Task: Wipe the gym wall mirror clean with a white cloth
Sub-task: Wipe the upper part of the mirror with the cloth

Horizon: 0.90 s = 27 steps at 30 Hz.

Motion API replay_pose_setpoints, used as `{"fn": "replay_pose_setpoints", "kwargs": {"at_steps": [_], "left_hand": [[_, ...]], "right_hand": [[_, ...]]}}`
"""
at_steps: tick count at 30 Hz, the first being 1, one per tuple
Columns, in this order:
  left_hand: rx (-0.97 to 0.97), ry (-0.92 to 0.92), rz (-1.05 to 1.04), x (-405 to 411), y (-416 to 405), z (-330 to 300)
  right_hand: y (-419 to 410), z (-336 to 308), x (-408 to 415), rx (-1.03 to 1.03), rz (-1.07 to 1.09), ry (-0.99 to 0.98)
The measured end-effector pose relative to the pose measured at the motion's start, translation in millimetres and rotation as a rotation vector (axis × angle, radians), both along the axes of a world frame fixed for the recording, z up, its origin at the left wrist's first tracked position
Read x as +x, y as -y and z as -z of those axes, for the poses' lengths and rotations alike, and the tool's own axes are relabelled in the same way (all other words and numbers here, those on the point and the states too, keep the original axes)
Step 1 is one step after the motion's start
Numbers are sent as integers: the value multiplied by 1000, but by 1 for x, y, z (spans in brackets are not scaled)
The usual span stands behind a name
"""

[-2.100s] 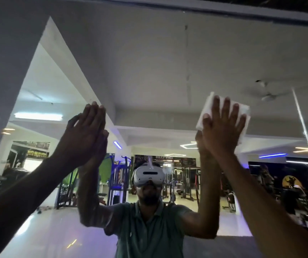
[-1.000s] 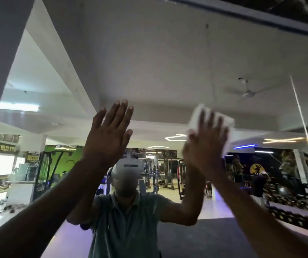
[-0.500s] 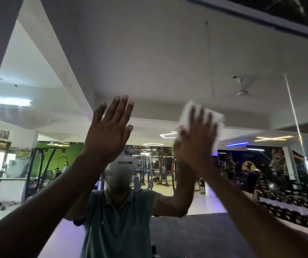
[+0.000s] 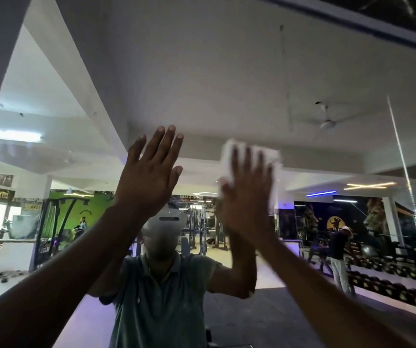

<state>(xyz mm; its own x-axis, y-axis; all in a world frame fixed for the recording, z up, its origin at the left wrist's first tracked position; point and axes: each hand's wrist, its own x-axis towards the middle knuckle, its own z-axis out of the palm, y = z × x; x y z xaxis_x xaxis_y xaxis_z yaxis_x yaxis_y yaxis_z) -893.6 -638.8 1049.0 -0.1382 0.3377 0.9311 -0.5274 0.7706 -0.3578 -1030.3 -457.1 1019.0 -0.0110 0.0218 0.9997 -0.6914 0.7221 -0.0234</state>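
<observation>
Reflected gym machines filled the mirror [image 4: 227, 79]. At two o'clock from centre, the right hand [image 4: 248, 197] pressed the cloth [image 4: 229, 159] flat, fingers straight, for wiping; the left hand [image 4: 149, 177], open and empty, braced at ten o'clock.

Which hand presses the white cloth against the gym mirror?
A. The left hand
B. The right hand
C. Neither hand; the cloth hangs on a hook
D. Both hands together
B: the right hand has its fingers spread flat over the white cloth on the mirror, while the left hand is raised bare beside it.
</observation>
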Motion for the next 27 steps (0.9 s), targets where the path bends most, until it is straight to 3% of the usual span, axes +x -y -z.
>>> {"fn": "replay_pose_setpoints", "kwargs": {"at_steps": [2,5,10,13,17,20,22,24,27], "left_hand": [[-6,2,5,0,1,0],[-10,5,13,0,1,-1],[4,18,21,1,0,0],[9,7,11,0,-1,1],[6,9,20,3,0,0],[-3,15,43,2,-1,1],[-5,14,45,1,-1,1],[2,13,43,2,0,1],[3,7,33,2,0,1]], "right_hand": [[18,36,21,258,-83,-81],[-13,19,-9,363,-61,-165],[-87,-33,-72,-46,-5,94],[-52,-26,-44,-176,1,138],[12,31,11,194,-49,-37],[-19,12,-14,387,-40,-163],[-53,-18,-45,276,6,-133],[-83,-44,-68,42,9,34],[-68,-42,-59,-208,16,189]]}}
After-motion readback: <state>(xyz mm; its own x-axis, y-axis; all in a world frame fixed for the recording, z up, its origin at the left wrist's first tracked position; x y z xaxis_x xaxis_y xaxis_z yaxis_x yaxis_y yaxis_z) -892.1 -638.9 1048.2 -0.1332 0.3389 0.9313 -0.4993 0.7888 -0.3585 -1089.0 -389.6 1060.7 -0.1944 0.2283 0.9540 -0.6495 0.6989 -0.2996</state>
